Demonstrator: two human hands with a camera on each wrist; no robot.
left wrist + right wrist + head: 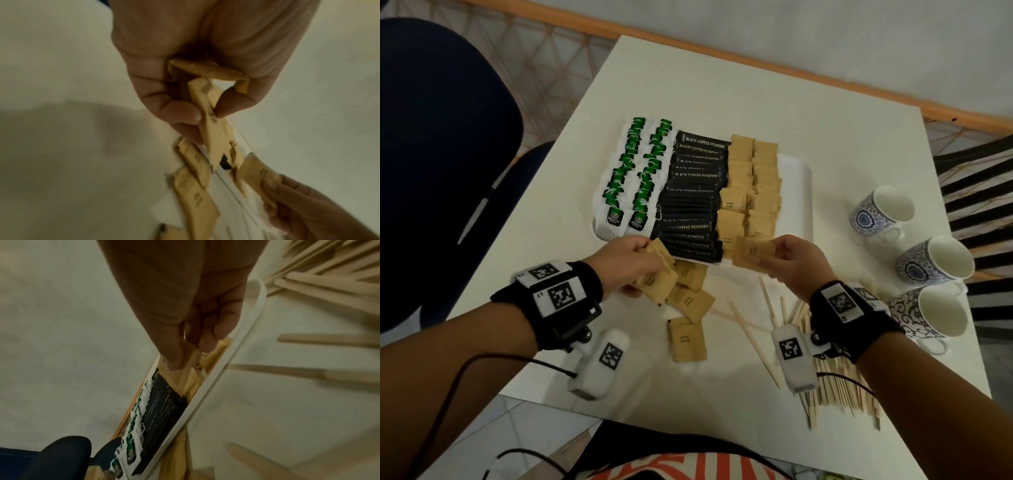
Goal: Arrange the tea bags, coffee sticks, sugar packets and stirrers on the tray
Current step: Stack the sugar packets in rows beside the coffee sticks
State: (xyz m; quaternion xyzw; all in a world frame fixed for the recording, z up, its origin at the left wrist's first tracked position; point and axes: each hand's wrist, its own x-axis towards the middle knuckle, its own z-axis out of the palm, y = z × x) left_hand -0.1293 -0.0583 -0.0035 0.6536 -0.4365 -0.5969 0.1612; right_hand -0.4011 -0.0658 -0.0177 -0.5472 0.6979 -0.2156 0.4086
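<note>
Both forearms reach forward, wrists strapped with black marker bands. Left hand [628,263] palm down, fingers [180,112] curled, pinching sugar packets [207,120], probably two. Right hand [796,263] thumb and fingertips [207,340] pinch one sugar packet [753,251].

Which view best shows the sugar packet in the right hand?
Head view: the sugar packet shows flat, pinched by the right hand at the tray's near edge. Left wrist shows it partly; right wrist hides most behind fingers.
</note>
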